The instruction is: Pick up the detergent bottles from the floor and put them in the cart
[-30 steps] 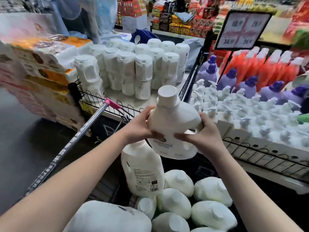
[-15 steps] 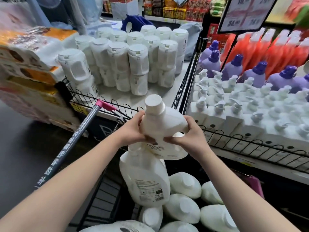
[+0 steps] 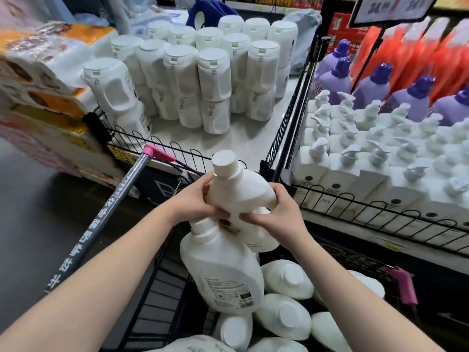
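I hold a white detergent bottle (image 3: pixel 238 191) upright over the black wire cart (image 3: pixel 162 288). My left hand (image 3: pixel 194 200) grips its left side below the neck. My right hand (image 3: pixel 279 214) curls round its handle side on the right. Its base is low among the cart's contents, next to a second upright white bottle (image 3: pixel 223 270). Several more white bottles (image 3: pixel 284 316) lie on their sides in the cart below.
The cart handle (image 3: pixel 109 219) with pink ends runs up the left. Ahead, a wire-fenced shelf (image 3: pixel 243 138) carries stacked white jugs. To the right stand pump bottles (image 3: pixel 355 158), purple bottles (image 3: pixel 370 85) and red ones. Paper packs (image 3: pixel 43 80) are stacked at left over dark floor.
Both hands have lowered the bottle towards the cart, so its base now sits down beside the upright bottle. The view has tilted down and moved closer to the shelf.
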{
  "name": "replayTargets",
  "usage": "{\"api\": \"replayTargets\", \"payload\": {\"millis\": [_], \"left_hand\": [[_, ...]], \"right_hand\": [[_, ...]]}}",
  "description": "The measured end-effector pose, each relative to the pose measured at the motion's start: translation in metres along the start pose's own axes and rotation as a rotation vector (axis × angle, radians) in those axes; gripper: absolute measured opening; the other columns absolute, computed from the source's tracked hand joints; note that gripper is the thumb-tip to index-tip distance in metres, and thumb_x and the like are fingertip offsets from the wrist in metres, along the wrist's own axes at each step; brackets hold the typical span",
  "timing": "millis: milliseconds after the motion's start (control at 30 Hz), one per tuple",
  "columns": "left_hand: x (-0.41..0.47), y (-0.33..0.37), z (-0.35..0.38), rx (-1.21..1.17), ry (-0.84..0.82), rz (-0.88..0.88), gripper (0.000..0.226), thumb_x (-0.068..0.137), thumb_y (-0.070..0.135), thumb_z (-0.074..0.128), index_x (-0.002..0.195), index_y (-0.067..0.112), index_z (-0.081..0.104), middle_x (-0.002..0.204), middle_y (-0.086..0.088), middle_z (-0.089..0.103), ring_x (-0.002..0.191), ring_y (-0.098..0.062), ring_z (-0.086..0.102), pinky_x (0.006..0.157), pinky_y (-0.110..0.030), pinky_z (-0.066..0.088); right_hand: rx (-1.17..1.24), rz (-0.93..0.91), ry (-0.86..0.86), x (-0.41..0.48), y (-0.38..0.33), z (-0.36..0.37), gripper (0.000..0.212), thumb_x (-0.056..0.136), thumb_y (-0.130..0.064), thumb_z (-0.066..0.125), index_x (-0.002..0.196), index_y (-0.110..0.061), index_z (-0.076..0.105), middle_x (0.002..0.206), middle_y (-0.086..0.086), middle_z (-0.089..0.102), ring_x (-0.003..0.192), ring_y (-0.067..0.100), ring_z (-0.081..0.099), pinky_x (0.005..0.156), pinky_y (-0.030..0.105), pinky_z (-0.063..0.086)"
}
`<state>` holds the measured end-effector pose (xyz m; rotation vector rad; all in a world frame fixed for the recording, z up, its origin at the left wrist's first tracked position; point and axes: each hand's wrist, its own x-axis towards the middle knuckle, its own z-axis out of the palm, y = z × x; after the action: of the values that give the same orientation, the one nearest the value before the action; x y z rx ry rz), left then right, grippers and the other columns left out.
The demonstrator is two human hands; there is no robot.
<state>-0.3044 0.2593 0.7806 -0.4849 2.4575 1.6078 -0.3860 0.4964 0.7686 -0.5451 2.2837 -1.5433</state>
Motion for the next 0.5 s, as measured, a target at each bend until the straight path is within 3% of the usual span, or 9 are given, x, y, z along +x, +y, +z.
{"api": "replayTargets", "payload": {"millis": [167,367,500], "left_hand": [[0.003,0.002,-0.016,0.044,-0.067,-0.047,0.093,0.071,0.005,0.095,0.142,0.036,0.044,0.125,0.011,0.070,0.117,-0.003,0.067,0.093,-0.023,0.059],[-0.004,-0.019,-0.018,-0.003,-0.002,-0.073,0.082,0.073,0.000,0.093,0.136,0.033,0.051,0.120,0.011,0.072,0.108,0.001,0.072,0.083,-0.020,0.059],[-0.007,-0.028,-0.020,-0.024,0.023,-0.084,0.088,0.072,0.007,0.096,0.139,0.034,0.047,0.125,0.009,0.069,0.111,0.000,0.070,0.090,-0.027,0.061]], "right_hand": [[-0.048,-0.026,-0.042,0.012,-0.001,0.013,0.067,0.057,-0.032,0.103,0.110,-0.034,0.062,0.106,-0.012,0.072,0.099,0.005,0.068,0.081,0.024,0.056],[-0.043,-0.042,-0.082,0.020,0.003,0.040,0.067,0.060,-0.038,0.101,0.114,-0.030,0.062,0.107,-0.011,0.070,0.098,0.003,0.067,0.077,0.019,0.052],[-0.007,-0.032,-0.110,0.024,0.010,0.051,0.065,0.062,-0.035,0.102,0.111,-0.034,0.060,0.111,-0.010,0.069,0.102,0.005,0.068,0.082,0.025,0.056]]}}
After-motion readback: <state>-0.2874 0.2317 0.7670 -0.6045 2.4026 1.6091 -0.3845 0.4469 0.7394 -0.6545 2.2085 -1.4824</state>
